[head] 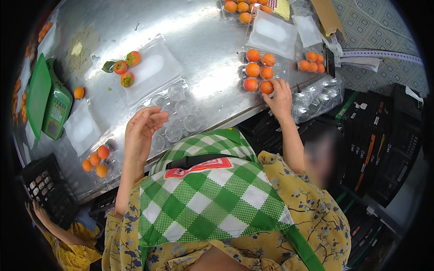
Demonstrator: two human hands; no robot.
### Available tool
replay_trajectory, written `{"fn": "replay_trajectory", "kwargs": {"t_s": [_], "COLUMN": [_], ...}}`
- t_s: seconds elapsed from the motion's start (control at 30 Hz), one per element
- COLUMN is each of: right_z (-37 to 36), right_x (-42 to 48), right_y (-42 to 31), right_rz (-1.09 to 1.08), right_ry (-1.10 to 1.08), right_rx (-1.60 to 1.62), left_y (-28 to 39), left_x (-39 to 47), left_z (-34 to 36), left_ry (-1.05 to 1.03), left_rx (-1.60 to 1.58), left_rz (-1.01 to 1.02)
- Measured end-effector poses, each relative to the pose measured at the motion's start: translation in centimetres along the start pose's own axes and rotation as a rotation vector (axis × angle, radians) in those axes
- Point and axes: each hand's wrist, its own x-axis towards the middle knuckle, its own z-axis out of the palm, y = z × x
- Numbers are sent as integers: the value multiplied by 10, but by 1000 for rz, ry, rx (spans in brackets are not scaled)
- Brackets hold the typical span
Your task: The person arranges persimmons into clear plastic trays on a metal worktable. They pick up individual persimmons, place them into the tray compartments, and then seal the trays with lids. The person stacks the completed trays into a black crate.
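My right hand point(279, 98) has its thumb and fingertips around the near right persimmon point(266, 87) in a clear plastic clamshell tray point(284, 67). Several other orange persimmons point(253, 70) sit in that tray's cups. My left hand point(144, 130) is empty, its fingers loosely bent. It is over the left part of another clear clamshell tray point(184, 107), whose visible cups hold no fruit. That tray's raised lid point(151, 69) carries a white pad. By the lid lie three persimmons with green calyxes point(127, 79), and one has a leaf point(108, 66).
At left stands a green scale point(56, 105), near a loose persimmon point(79, 92). A partly filled tray point(101, 171) lies front left. More packed fruit point(244, 18) is at the back. Black crates point(366, 142) are stacked right. A co-worker's hand point(42, 213) touches a black crate point(47, 186).
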Motion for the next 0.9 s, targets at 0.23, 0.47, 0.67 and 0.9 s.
{"fn": "replay_trajectory", "kwargs": {"t_s": [0.23,0.47,0.67,0.9], "right_z": [-1,-14,-25,-24], "right_x": [3,8,30,33], "right_y": [-3,-20,-86,-133], "right_rz": [-59,-27,-149,-214], "right_ry": [-25,30,82,23], "right_rx": [8,58,184,353], "left_y": [1,10,-12,-9], "left_x": [7,40,86,115], "left_z": [-17,-60,-70,-65], "left_ry": [117,688,962,1031], "left_rx": [189,987,1349,1373], "left_rz": [120,560,559,438]}}
